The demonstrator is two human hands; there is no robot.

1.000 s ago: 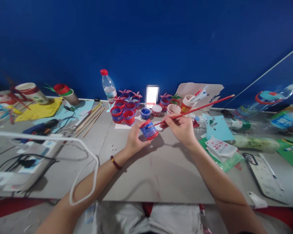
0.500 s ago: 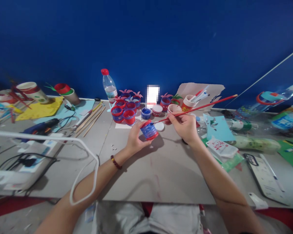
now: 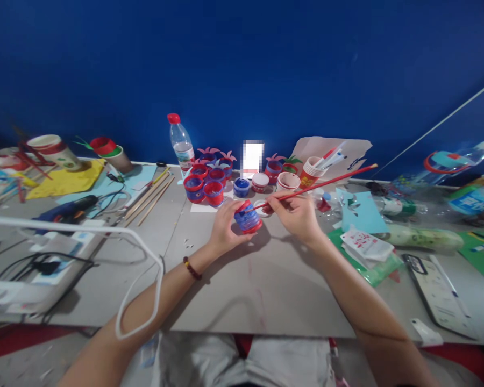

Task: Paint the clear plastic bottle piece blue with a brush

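My left hand (image 3: 224, 230) grips a small cup (image 3: 248, 217) painted blue with red bands at both ends, tilted above the table. Fingers and thumb are closed around its left side. A long red paintbrush (image 3: 326, 181) is pinched in my right hand (image 3: 296, 216), its tip at the cup's blue side. Behind the cup stand an open jar of blue paint (image 3: 241, 187) and a jar with a pale top (image 3: 260, 182). A white lid, partly hidden by my right hand, lies close by. Several red and blue painted cups (image 3: 213, 192) are grouped left of the jars.
A clear bottle with a red cap (image 3: 180, 142) stands by the blue wall. Wooden sticks (image 3: 151, 199), a glue gun (image 3: 66, 209) and a power strip (image 3: 60, 269) lie left. On the right are a pen cup (image 3: 311, 171), a phone (image 3: 439, 293), blue paper (image 3: 361, 210) and plastic bottles.
My right hand has moved left and slightly down with the paintbrush, bringing it closer to the cup. The cup in my left hand has shifted only slightly.
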